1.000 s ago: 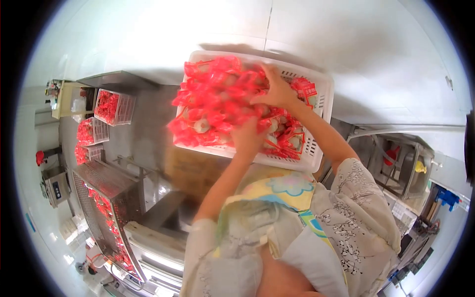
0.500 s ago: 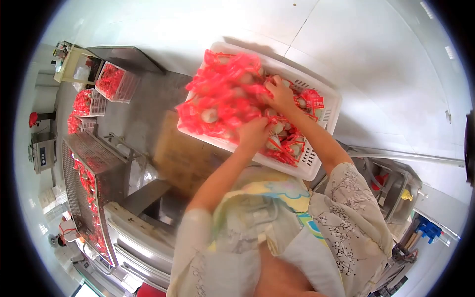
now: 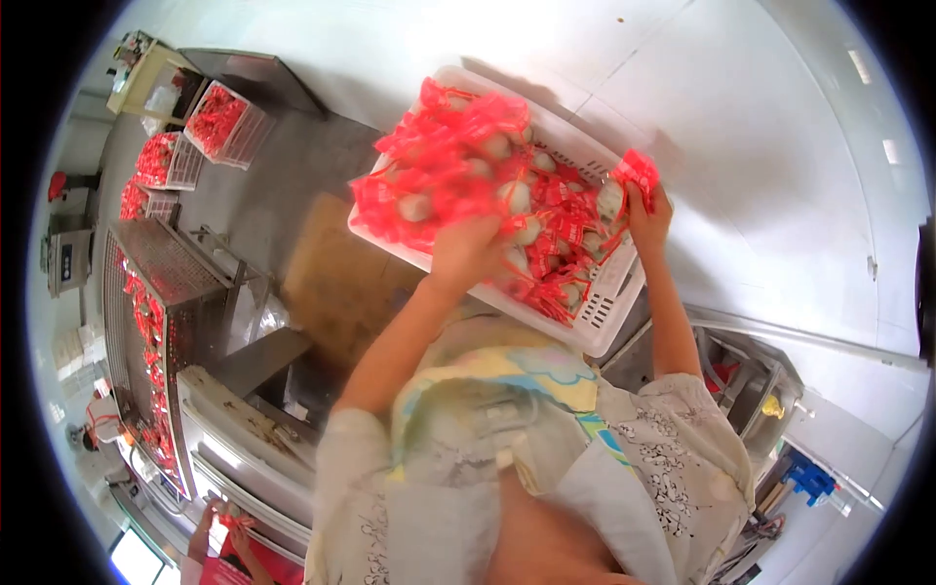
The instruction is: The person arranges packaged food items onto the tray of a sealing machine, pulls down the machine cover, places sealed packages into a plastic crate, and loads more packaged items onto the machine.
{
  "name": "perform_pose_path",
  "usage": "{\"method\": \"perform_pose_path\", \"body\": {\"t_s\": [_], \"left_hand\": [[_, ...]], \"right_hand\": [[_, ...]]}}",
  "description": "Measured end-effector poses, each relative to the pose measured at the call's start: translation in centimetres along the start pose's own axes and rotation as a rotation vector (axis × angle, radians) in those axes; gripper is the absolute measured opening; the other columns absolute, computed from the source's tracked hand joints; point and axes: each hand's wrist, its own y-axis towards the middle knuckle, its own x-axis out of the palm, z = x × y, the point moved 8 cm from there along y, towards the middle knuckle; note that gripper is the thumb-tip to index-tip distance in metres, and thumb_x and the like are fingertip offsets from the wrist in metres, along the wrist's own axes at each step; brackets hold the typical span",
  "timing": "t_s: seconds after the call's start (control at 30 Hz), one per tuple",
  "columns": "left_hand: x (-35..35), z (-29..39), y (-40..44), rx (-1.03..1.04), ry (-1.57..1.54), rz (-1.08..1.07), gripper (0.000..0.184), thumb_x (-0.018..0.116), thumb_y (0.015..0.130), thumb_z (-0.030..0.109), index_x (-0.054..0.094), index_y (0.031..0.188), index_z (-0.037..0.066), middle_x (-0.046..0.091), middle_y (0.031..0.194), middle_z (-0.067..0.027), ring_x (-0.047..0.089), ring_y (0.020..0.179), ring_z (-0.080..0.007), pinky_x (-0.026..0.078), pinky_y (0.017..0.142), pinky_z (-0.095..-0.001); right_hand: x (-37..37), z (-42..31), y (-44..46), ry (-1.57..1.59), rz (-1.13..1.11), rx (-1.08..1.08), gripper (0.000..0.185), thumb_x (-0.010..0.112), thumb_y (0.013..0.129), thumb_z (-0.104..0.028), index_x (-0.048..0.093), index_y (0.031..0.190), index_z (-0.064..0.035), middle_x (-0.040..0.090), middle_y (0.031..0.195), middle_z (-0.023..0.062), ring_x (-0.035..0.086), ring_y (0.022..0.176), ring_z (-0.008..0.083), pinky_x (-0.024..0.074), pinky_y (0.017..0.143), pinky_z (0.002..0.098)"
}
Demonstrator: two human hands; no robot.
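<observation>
A white slotted crate (image 3: 612, 310) holds many pale round items in red net bags (image 3: 556, 219). My left hand (image 3: 464, 252) is closed on a blurred bunch of red bags (image 3: 444, 146) heaped over the crate's left part; some fingertips are hidden among them. At the crate's right end, my right hand (image 3: 651, 216) grips one red bag (image 3: 624, 185) with a pale item in it, its fingers wrapped round the red top.
Several crates of red bags (image 3: 216, 122) stand on the floor at upper left. Below them is a perforated metal rack (image 3: 175, 263) with red bags. A co-worker's hands (image 3: 239, 546) hold something red at lower left. Brown cardboard (image 3: 336, 283) lies beside the crate; a wall (image 3: 760, 175) rises behind.
My right hand has left the crate's middle and moved right, now holding a bag. My left hand stays at the bunch, slightly farther left. The co-worker's hands have come into view.
</observation>
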Motion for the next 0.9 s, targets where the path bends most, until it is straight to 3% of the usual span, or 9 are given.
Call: {"method": "perform_pose_path", "body": {"t_s": [0.13,0.27,0.4,0.53,0.6,0.7,0.9], "left_hand": [[-1.5,1.8,1.7,0.084,-0.019,0.061,0.018,0.073,0.073,0.017,0.06,0.08,0.008,0.055,0.067,-0.0113,0.058,0.062,-0.032,0.044,0.052,-0.0413],[-6.9,2.9,1.4,0.037,-0.063,0.169,0.015,0.072,0.071,0.013,0.061,0.081,0.009,0.056,0.068,-0.0102,0.058,0.062,-0.0304,0.045,0.052,-0.0414],[-14.9,1.6,-2.3,-0.022,0.051,0.29,0.016,0.072,0.07,0.012,0.064,0.083,0.01,0.055,0.066,-0.0092,0.057,0.058,-0.03,0.045,0.05,-0.0403],[-24.7,-1.0,-10.8,-0.161,0.119,0.6,0.017,0.074,0.071,0.01,0.063,0.084,0.009,0.056,0.065,-0.0091,0.057,0.059,-0.0291,0.045,0.05,-0.0385],[-29.6,-2.6,-16.6,-0.305,0.217,0.694,0.017,0.075,0.071,0.011,0.062,0.082,0.008,0.057,0.068,-0.0086,0.058,0.059,-0.0293,0.046,0.051,-0.038],[-36.1,-4.2,-26.3,-0.553,0.38,0.846,0.017,0.073,0.071,0.013,0.061,0.082,0.01,0.06,0.073,-0.0082,0.06,0.062,-0.0297,0.047,0.051,-0.0389],[-46.0,-2.1,-47.8,-0.91,0.683,1.223,0.015,0.074,0.073,0.013,0.063,0.077,0.005,0.061,0.069,-0.0122,0.059,0.06,-0.0309,0.046,0.052,-0.0377]], "right_hand": [[1.8,-1.8,-0.5,-0.257,-0.29,-0.148,0.017,0.068,0.085,-0.013,0.057,0.091,-0.0011,0.057,0.075,0.0116,0.048,0.065,0.0201,0.0432,0.062,0.0293],[1.4,-7.9,1.7,-0.083,-0.069,-0.242,0.015,0.066,0.086,-0.013,0.056,0.09,-0.0019,0.053,0.073,0.0103,0.05,0.064,0.0212,0.0423,0.061,0.0296],[5.3,-15.3,2.3,-0.088,-0.235,-0.373,0.011,0.062,0.087,-0.009,0.057,0.092,-0.0009,0.056,0.082,0.0113,0.055,0.072,0.0245,0.0445,0.067,0.0319],[13.2,-24.0,-1.0,0.012,-0.495,-0.52,0.014,0.061,0.086,-0.006,0.059,0.098,0.0018,0.058,0.088,0.0129,0.057,0.077,0.028,0.0456,0.071,0.0338],[18.0,-30.2,-4.7,0.039,-0.482,-0.841,0.014,0.061,0.086,-0.006,0.059,0.098,0.001,0.059,0.091,0.0133,0.058,0.08,0.028,0.0461,0.072,0.0334],[28.4,-35.7,-10.0,0.145,-0.947,-0.659,0.017,0.063,0.086,-0.007,0.06,0.101,-0.0007,0.059,0.093,0.0138,0.059,0.083,0.0291,0.047,0.074,0.0347],[42.3,-51.7,-30.3,0.553,-1.419,-1.02,0.022,0.067,0.085,-0.009,0.059,0.105,-0.0031,0.058,0.092,0.0129,0.058,0.08,0.0309,0.048,0.072,0.0341]]}}
